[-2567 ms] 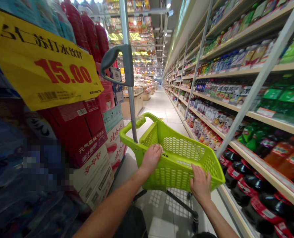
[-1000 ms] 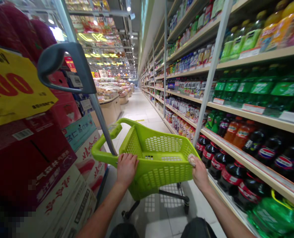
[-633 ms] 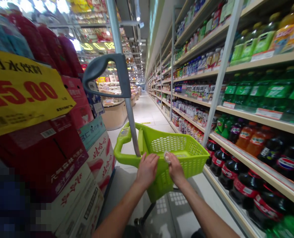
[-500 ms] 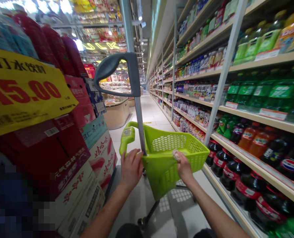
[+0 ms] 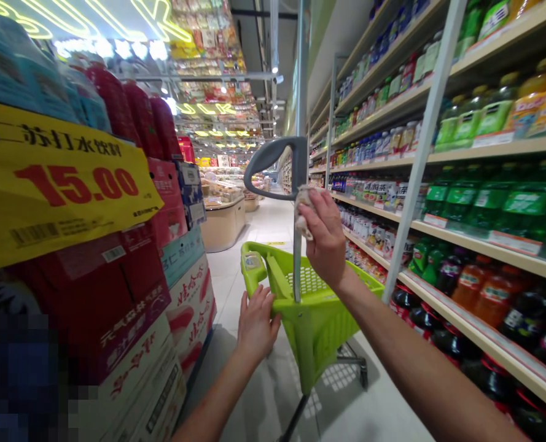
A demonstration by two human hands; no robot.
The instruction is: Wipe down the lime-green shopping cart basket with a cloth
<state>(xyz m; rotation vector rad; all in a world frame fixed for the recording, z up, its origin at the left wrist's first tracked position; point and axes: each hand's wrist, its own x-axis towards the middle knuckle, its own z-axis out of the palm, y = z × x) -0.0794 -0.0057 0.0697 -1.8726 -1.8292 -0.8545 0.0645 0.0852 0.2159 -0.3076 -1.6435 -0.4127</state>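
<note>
A green plastic shopping cart basket [image 5: 321,319] with perforated sides stands in front of me on a dark wheeled frame. From it rises a grey metal pole [image 5: 297,270] with a grey loop handle [image 5: 273,166]. My right hand [image 5: 327,242] is closed around a crumpled, light-coloured cloth [image 5: 304,212], which it presses to the pole just below the loop handle. My left hand [image 5: 257,322] grips the basket's near left rim, just below the green side handle [image 5: 250,267]. Its thumb side is partly hidden by the rim.
Shelves [image 5: 479,236] of bottled drinks run along the right, close to the cart. On the left, stacked drink cartons [image 5: 185,307] carry a yellow price sign [image 5: 65,184]. A tiled aisle floor [image 5: 222,276] leads forward past a rounded display counter [image 5: 222,224].
My right hand has lifted the cloth from the basket's rim up to the pole under the loop handle. The cart appears turned and shifted rightward in view; my left hand stays at its rim.
</note>
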